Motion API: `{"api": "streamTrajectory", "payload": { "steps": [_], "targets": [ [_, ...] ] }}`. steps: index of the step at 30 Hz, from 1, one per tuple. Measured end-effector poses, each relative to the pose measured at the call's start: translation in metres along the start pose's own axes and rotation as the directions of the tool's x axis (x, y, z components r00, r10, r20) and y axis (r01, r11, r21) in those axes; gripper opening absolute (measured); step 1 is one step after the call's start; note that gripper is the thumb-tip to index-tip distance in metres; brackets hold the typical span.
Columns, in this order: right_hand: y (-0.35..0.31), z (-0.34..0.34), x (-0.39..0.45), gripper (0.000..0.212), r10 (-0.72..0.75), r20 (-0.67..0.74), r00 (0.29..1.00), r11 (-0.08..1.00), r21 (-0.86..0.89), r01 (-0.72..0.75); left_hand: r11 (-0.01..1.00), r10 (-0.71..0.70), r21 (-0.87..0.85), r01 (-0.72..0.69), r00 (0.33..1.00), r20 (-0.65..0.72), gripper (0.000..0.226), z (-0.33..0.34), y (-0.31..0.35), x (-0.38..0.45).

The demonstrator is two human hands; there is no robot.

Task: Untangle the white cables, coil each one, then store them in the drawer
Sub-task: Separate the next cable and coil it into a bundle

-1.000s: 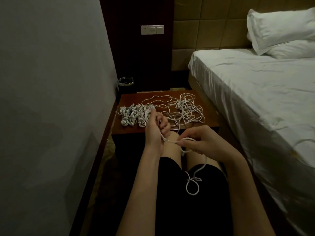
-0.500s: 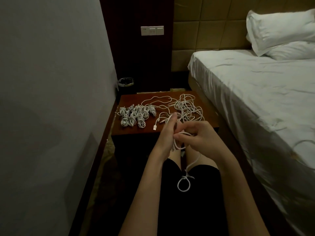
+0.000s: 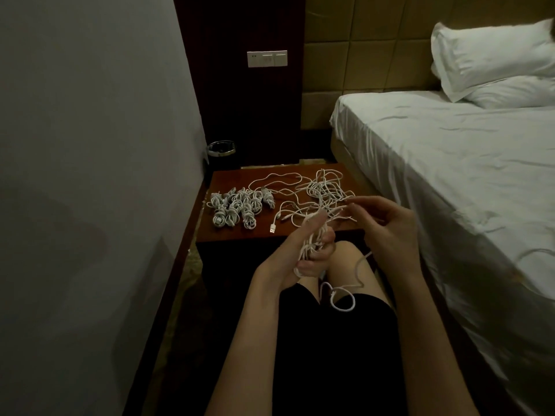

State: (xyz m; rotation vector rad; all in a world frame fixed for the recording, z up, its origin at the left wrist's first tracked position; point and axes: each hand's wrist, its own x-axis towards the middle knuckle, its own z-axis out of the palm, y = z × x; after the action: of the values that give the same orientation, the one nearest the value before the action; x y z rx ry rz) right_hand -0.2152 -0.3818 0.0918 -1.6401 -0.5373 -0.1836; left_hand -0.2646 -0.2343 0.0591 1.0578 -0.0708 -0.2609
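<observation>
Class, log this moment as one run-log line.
step: coiling | left hand: grips cable coil | right hand: pinches strand | coiled bundles, tangle: on nightstand

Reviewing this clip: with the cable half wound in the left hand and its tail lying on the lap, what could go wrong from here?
1. The right hand pinches a strand right by the tangled pile; pulling could drag the pile or tighten it.
2. The looped tail on the lap might knot as it is drawn up.
3. The wraps in the left hand look loose and may slip off.
</observation>
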Motion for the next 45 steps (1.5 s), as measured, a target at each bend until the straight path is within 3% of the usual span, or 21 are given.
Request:
{"api": "streamTrajectory", "payload": {
  "steps": [3,5,7,12,13,14,17,20,24,27,29,31,38,41,45],
  "targets": [
    [0.005,-0.001,0.0,0.016,-0.016,-0.046,0.999,0.996,-0.088,0.012,0.996,-0.04,0.087,0.038,0.999,0.019,0.047,0.009,0.003,-0.006],
    [0.007,-0.004,0.002,0.016,-0.011,-0.077,0.997,0.993,-0.117,0.002,0.991,-0.019,0.13,0.026,0.998,-0.051,0.028,0.016,0.0,-0.004],
    [0.007,-0.007,0.003,0.017,0.018,-0.078,0.997,0.99,-0.136,-0.028,0.99,0.028,0.144,-0.006,0.988,-0.152,0.029,0.02,-0.001,-0.006],
    [0.006,-0.01,0.003,0.021,0.18,0.202,0.963,0.914,-0.396,-0.088,0.988,0.136,-0.073,-0.139,0.99,-0.047,0.018,0.006,0.005,-0.007],
    [0.005,-0.009,0.002,0.016,0.191,0.257,0.947,0.904,-0.421,-0.069,0.987,0.127,-0.098,-0.131,0.991,-0.047,0.033,0.009,0.005,-0.007],
    [0.004,-0.007,0.002,0.012,0.183,0.3,0.936,0.906,-0.421,-0.042,0.987,0.102,-0.116,-0.111,0.992,-0.078,0.047,0.007,0.004,-0.007],
    [0.001,0.003,-0.001,0.02,0.082,0.39,0.917,0.936,-0.347,0.064,0.985,0.09,-0.127,-0.113,0.981,-0.174,0.04,0.008,0.003,-0.003],
    [0.002,0.013,-0.003,0.016,0.008,0.452,0.892,0.946,-0.292,0.14,0.992,0.081,-0.077,-0.105,0.961,-0.265,0.048,0.01,0.005,-0.004],
    [0.001,0.016,-0.003,0.017,0.046,0.536,0.843,0.937,-0.315,0.149,0.999,0.048,0.009,-0.048,0.921,-0.386,0.05,0.011,0.006,-0.003],
    [0.001,0.018,-0.005,0.008,0.032,0.544,0.839,0.914,-0.355,0.195,1.0,-0.019,-0.022,0.011,0.912,-0.41,0.068,0.014,0.005,-0.002],
    [0.001,0.016,-0.004,0.003,0.028,0.544,0.839,0.914,-0.354,0.199,0.999,-0.038,-0.037,0.025,0.914,-0.405,0.063,0.013,0.005,-0.001],
    [0.001,0.012,-0.002,0.003,0.029,0.55,0.835,0.927,-0.328,0.183,1.0,-0.028,-0.016,0.023,0.922,-0.387,0.053,0.012,0.007,-0.003],
    [-0.006,-0.012,0.001,0.012,0.109,0.612,0.784,0.954,-0.286,0.09,0.965,0.063,0.257,0.059,0.895,-0.442,0.055,0.011,0.008,-0.002],
    [-0.01,-0.018,0.0,0.017,0.126,0.65,0.749,0.983,-0.184,-0.006,0.96,0.103,0.279,0.012,0.914,-0.393,0.055,0.01,0.005,-0.001],
    [-0.007,-0.023,0.0,0.023,0.111,0.632,0.767,0.993,-0.036,-0.115,0.953,0.145,0.301,-0.046,0.937,-0.317,0.051,0.01,0.004,-0.003]
  ]
}}
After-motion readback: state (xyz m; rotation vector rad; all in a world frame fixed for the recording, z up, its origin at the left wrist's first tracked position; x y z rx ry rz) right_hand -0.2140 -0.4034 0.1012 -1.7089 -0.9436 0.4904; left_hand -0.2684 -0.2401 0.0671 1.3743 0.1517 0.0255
